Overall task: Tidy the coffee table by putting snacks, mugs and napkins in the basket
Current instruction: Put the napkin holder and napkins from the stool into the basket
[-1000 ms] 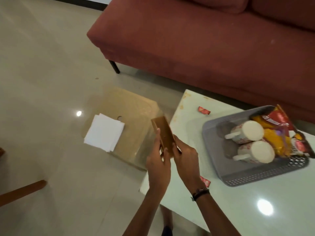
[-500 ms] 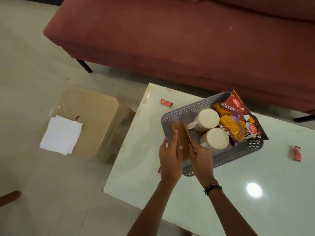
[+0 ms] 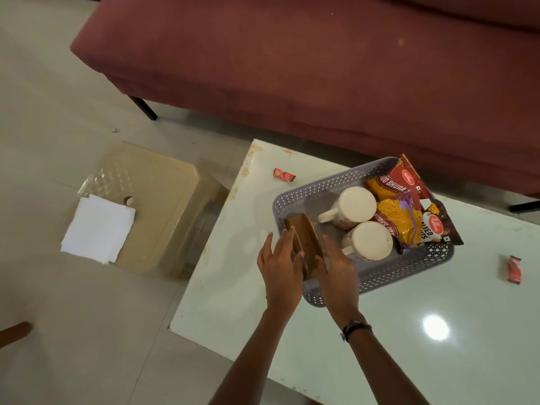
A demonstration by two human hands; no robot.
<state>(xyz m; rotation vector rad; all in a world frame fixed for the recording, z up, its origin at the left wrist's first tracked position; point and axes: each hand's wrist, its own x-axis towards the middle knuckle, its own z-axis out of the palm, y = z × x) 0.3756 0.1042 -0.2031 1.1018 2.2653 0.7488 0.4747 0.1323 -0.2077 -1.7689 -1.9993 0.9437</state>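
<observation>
Hands, left hand (image 3: 282, 268) and right hand (image 3: 339, 273), clamp brown holder (image 3: 305, 244) upright inside basket (image 3: 292, 197) near-left rim.

Home living room: red sofa (image 3: 321, 68), white coffee table (image 3: 380, 331), tiled floor (image 3: 43, 97).

Glossy white worktop (image 3: 380, 331), stained at the far corner. Perforated grey plastic basket (image 3: 380, 276). Glazed ceramic mugs (image 3: 355, 206). Shiny foil packets (image 3: 400, 182). Matt brown holder (image 3: 306, 244). Cloth sofa (image 3: 292, 68). Polished floor (image 3: 58, 83).
</observation>
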